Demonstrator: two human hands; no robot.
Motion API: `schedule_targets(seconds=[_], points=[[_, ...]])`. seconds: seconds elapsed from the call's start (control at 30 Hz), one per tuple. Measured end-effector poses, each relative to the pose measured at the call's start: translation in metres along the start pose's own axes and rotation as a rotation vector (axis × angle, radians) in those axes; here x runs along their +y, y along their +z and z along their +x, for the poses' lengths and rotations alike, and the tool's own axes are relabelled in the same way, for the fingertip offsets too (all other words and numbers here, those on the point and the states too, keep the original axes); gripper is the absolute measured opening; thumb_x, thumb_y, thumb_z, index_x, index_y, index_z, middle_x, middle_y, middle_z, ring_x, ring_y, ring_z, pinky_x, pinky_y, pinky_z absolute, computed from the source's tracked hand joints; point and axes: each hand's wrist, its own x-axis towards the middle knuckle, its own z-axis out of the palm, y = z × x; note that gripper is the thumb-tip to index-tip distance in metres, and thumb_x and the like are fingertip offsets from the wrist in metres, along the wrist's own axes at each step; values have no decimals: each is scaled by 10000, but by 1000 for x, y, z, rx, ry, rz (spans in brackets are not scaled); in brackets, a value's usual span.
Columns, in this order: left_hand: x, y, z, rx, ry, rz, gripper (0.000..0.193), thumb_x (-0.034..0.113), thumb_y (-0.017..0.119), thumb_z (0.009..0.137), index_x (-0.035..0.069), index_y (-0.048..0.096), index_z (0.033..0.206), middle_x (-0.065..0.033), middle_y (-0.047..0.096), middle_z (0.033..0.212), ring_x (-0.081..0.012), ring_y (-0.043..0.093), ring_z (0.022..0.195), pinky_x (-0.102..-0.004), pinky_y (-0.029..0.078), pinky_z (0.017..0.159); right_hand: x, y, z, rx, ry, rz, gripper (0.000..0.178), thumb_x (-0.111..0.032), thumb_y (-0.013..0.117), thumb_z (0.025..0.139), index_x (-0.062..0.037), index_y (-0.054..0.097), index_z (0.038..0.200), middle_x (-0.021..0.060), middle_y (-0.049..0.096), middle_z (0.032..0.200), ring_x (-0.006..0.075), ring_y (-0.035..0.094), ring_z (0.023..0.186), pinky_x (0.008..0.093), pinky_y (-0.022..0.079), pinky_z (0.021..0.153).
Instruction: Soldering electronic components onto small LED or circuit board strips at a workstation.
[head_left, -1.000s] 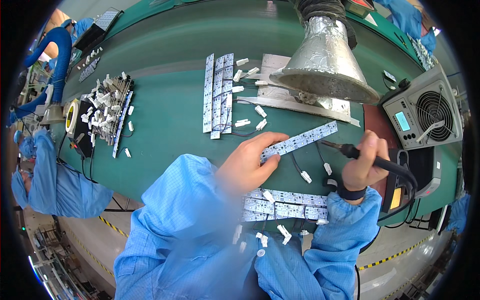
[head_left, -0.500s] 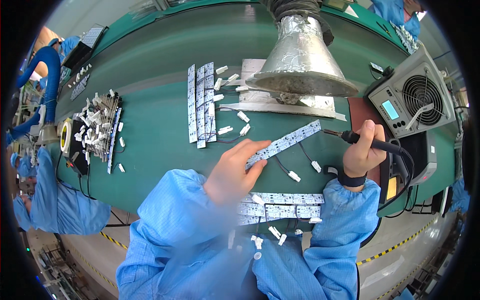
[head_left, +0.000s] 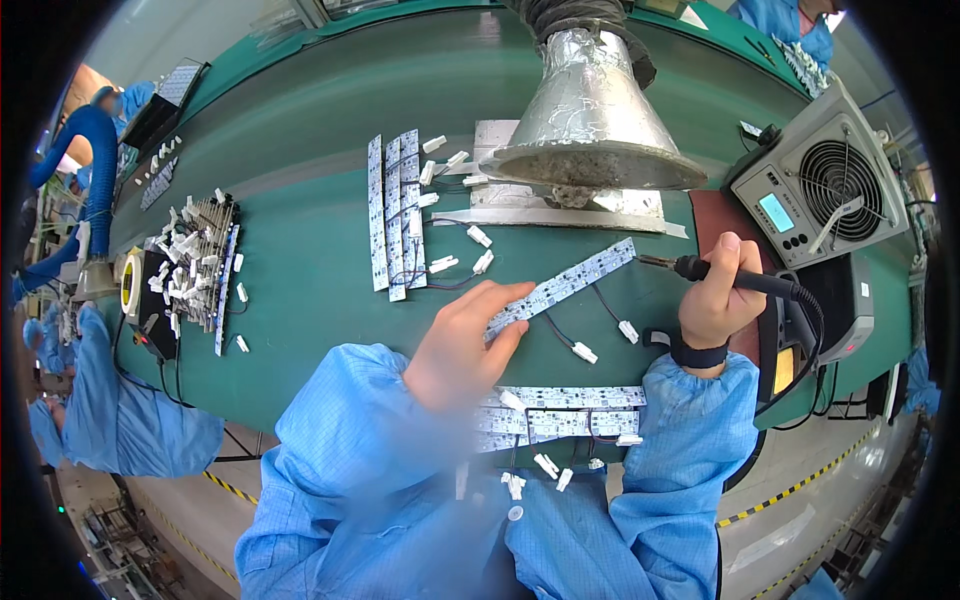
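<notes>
My left hand (head_left: 462, 345) pinches the near end of a narrow white circuit board strip (head_left: 575, 283), tilted up toward the right. Two short dark wires with white connectors (head_left: 585, 352) hang from that strip. In my right hand (head_left: 722, 300), closed like on a pen, is a soldering iron (head_left: 697, 268); its tip lies at or just beside the strip's far end, and I cannot tell if they touch. A dark band circles my right wrist. Closest to my body, several more strips (head_left: 570, 425) with wired connectors lie at the table's front edge. A blurred patch covers part of my left sleeve.
A silver fume hood (head_left: 597, 120) hangs over the back of the green table (head_left: 310, 250). Upright strips (head_left: 396, 215) stand left of centre, and a pile of wired strips (head_left: 195, 255) lies farther left. A grey fan unit (head_left: 815, 190) and a dark soldering station (head_left: 840, 300) occupy the right.
The whole view has shifted slightly. Both hands keep their hold on the circuit board strip and the soldering iron, with hardly any movement between them.
</notes>
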Motion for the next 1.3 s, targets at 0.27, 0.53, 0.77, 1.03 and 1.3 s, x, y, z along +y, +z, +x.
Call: schedule_targets(seconds=[0.27, 0.53, 0.77, 1.03, 1.3], points=[[2, 1, 1, -5, -1, 11, 342, 3, 632, 834, -49, 602, 1171, -194, 631, 967, -326, 632, 874, -358, 492, 806, 3, -1, 1, -6, -23, 32, 344, -97, 561, 945, -34, 438, 630, -18, 464, 590, 40, 357, 552, 223, 272, 492], [1, -1, 1, -5, 4, 29, 343, 6, 636, 833, -45, 604, 1171, -188, 630, 962, -319, 633, 871, -355, 492, 800, 2, -4, 5, 68, 15, 6, 340, -100, 541, 948, -36, 446, 627, -18, 443, 589, 44, 358, 555, 225, 277, 495], [13, -3, -6, -4, 99, 260, 344, 41, 654, 837, -15, 602, 1172, -195, 620, 975, -382, 613, 839, -389, 512, 725, 11, -13, 16, 212, 38, -40, 322, -104, 532, 946, -38, 472, 637, -30, 437, 606, 50, 375, 559, 221, 299, 510], [29, -67, -62, 165, 78, 234, 354, 26, 596, 897, -43, 563, 1243, -152, 659, 1036, -184, 630, 827, -296, 502, 727, 12, -20, 17, 199, 95, 8, 340, -137, 523, 972, -42, 463, 651, -28, 421, 606, 49, 371, 556, 228, 303, 496], [-45, -99, -28, 673, -259, -84, 367, 149, 515, 984, -1, 508, 1319, -126, 643, 1060, -133, 596, 781, -252, 485, 688, 20, -19, 15, 164, 47, 11, 360, -157, 530, 974, -57, 439, 640, -38, 394, 584, 41, 365, 516, 221, 290, 467]])
